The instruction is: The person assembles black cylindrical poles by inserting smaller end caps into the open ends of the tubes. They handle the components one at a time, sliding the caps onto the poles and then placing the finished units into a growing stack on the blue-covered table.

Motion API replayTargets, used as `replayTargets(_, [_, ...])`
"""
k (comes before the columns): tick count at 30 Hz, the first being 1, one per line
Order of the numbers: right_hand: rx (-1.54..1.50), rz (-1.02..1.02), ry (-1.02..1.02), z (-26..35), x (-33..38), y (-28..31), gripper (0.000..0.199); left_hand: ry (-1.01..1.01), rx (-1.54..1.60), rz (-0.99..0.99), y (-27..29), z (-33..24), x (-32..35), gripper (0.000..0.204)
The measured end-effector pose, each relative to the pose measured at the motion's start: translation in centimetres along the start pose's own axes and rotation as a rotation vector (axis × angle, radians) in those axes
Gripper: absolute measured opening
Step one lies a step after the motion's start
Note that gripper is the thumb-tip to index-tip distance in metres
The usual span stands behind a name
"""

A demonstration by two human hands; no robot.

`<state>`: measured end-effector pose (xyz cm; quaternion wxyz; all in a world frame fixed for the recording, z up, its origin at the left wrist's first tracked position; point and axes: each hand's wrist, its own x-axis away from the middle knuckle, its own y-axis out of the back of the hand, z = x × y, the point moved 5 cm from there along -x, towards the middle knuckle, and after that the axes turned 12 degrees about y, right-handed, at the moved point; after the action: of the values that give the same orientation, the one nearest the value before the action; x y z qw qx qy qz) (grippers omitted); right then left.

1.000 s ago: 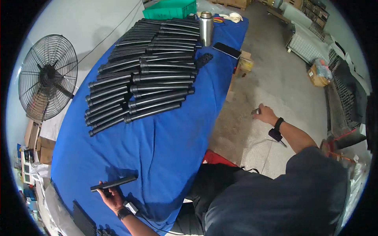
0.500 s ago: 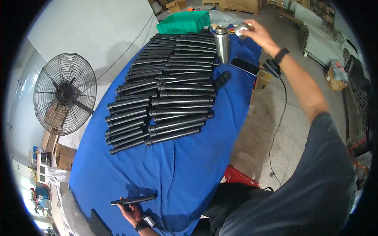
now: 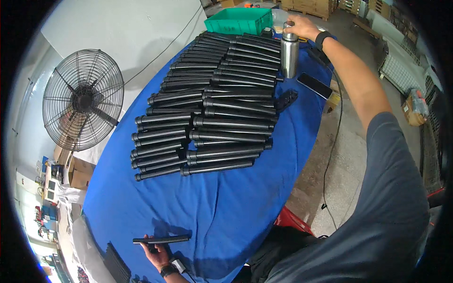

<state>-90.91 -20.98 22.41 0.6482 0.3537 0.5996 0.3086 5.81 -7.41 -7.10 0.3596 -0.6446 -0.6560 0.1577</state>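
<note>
At the near left of the blue-covered table, my left hand (image 3: 158, 256) is closed around a short black tube (image 3: 171, 239), held nearly level. At the far right end, my right hand (image 3: 304, 28) grips the silver cap (image 3: 289, 36) on top of an upright steel flask (image 3: 289, 60). The cap sits at the flask's mouth; whether it is tight I cannot see. Beside the flask, many black tubes with collared ends (image 3: 236, 107) lie in two long, overlapping columns. A dark phone (image 3: 314, 86) rests right of the flask, and a black object (image 3: 286, 100) lies close by.
A green plastic bin (image 3: 239, 21) stands at the table's far end. Left of the table is a large caged fan (image 3: 84, 100). A black cable (image 3: 331, 165) hangs past the right edge. More dark strips (image 3: 117, 264) lie at the lower left, near the table edge (image 3: 94, 212).
My right hand has brought the silver cap down and left onto the flask's open mouth. My left hand keeps holding the black tube in place. The view has shifted slightly.
</note>
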Motion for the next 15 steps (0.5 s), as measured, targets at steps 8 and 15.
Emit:
replayTargets(8, [0.134,0.146,-0.041,0.8,-0.4,-0.9,0.057,0.023,0.04,-0.104,0.1,0.1,0.0,0.043])
replayTargets(15, [0.327,0.237,-0.191,1.3,-0.1,-1.3,0.075,-0.013,0.001,-0.069,-0.6,-0.1,0.3,0.043])
